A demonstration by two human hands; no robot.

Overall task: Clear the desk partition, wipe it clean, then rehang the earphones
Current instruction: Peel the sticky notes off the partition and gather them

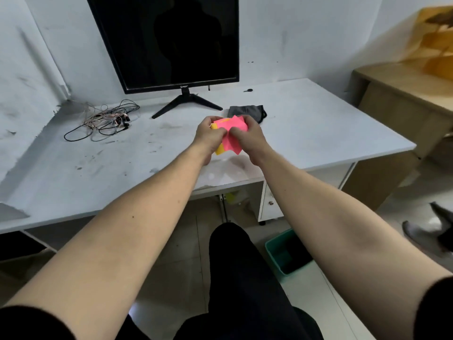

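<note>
Both hands meet above the middle of the white desk. My left hand and my right hand together pinch a bunch of pink and yellow sticky notes. A tangle of earphones and thin cables lies on the desk at the back left. A dark grey cloth lies just behind my hands. The white desk partition rises at the left and is smudged with dark marks.
A black monitor on a splayed stand stands at the back centre. A green waste bin sits on the floor right of my leg. A wooden cabinet stands at the right. A small dark object lies near the back wall.
</note>
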